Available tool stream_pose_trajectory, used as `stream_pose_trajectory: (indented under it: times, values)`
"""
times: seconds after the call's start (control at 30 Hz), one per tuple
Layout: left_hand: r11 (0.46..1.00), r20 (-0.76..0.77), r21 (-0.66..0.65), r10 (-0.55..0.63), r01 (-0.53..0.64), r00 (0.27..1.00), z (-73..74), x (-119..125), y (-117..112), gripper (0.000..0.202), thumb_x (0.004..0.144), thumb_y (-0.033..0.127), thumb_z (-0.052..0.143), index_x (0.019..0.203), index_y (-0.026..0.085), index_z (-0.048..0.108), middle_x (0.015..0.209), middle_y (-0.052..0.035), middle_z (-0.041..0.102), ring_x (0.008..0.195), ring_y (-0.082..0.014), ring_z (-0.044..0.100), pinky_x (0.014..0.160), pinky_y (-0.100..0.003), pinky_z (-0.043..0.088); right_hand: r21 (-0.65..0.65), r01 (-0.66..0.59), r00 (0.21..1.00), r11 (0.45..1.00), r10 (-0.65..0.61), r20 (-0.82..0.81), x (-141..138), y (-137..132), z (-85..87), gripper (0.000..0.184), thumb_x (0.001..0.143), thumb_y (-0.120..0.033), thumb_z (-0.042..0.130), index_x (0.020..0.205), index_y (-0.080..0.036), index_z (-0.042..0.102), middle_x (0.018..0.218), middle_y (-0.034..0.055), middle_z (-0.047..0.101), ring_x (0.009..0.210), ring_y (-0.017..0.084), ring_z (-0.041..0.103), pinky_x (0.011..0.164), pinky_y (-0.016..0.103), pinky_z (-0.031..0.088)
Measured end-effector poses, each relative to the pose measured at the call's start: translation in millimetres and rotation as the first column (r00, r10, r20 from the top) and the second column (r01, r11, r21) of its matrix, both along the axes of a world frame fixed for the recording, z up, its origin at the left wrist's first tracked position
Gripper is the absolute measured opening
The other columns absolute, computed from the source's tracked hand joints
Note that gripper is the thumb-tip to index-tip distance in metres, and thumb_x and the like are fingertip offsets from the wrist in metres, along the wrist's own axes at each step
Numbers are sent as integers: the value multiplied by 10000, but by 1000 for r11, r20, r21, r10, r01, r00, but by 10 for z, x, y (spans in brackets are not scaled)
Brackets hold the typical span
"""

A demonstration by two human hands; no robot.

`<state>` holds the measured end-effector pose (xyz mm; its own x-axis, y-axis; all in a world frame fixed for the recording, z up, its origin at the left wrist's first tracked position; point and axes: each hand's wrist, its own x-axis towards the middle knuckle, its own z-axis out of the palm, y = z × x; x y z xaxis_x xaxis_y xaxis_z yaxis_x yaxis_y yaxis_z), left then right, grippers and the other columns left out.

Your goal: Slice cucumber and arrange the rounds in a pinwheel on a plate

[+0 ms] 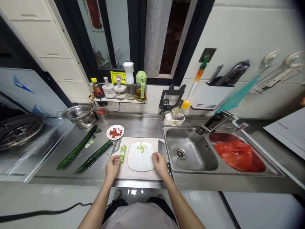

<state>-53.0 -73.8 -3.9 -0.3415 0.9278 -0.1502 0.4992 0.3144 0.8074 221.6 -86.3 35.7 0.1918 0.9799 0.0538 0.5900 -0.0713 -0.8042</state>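
A white square plate (141, 163) rests on the pale cutting board (122, 175), with several thin cucumber slices (142, 147) fanned near its far edge. A row of cucumber slices (122, 152) lies on the board left of the plate. My left hand (112, 166) is closed, its fingertips pinching at the near end of that row. At the plate's right rim is my right hand (160, 164), fingers curled together; whatever they hold is hidden. Beside it, a knife (162, 148) lies along the board's right side, its handle partly behind my right hand.
Two cucumbers (94, 156) (77, 152) lie on the steel counter at left, near a small plate of chopped red pieces (115, 132). A lidded pot (81, 115) stands behind. On the right is the sink (193, 159), with a red bag (234, 155) in its second basin.
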Motion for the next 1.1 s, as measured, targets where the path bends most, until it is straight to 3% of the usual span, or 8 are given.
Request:
stream_pose_trajectory:
  times: [0.13,0.3,0.47,0.6,0.77,0.87,0.97,1.1]
  values:
    - [990,384,131,-3,-52,923,85,67,117,507,626,552,669,903,128,651,784,-76,691,725,-178,640,723,-296,506,22,-14,1000,1000,14,-8,-109,48,91,286,838,-402,449,841,-192,643,634,8,597,602,163,550,588,243,379]
    - [988,569,152,-94,8,817,355,216,185,548,561,521,778,918,119,675,841,-89,706,744,-168,639,734,-292,502,53,-112,992,992,115,-46,-362,168,238,252,830,-389,493,880,-201,653,662,-4,597,609,146,528,599,240,392]
    - [979,617,180,-189,97,764,688,366,199,472,590,461,788,908,127,687,835,-72,692,743,-149,619,747,-279,479,174,-260,945,950,287,-157,-597,324,404,243,830,-356,545,979,-200,657,922,46,666,741,144,564,723,268,453]
    - [963,602,226,-257,147,756,853,449,219,391,616,424,774,875,145,684,817,-51,677,721,-131,592,739,-266,462,207,-333,908,920,372,-192,-678,399,505,193,842,-339,554,930,-204,660,892,32,676,794,147,582,728,263,451]
    - [963,585,235,-246,129,773,891,515,198,411,636,462,756,892,157,651,785,-32,655,721,-124,583,702,-239,442,231,-320,920,919,360,-157,-642,411,548,165,857,-307,534,806,-194,643,807,16,658,780,146,573,730,262,439]
    - [985,614,132,-169,111,771,897,552,166,463,666,547,710,891,151,624,685,-13,626,605,-97,541,573,-202,385,263,-318,931,911,352,-93,-581,399,570,172,876,-312,536,816,-200,653,851,33,664,837,163,570,776,285,430]
    - [983,705,2,-131,183,697,931,598,161,542,687,618,659,942,142,610,677,-19,628,519,-73,500,470,-182,279,304,-353,926,885,377,-21,-522,377,611,180,900,-318,531,851,-213,669,885,42,661,904,182,562,835,316,417]
    - [976,798,-23,-112,216,592,989,655,208,583,646,546,721,1054,153,581,759,-26,653,554,-72,536,470,-170,262,337,-388,915,858,402,29,-468,348,659,180,913,-325,534,897,-223,681,900,48,650,930,193,549,865,342,410]
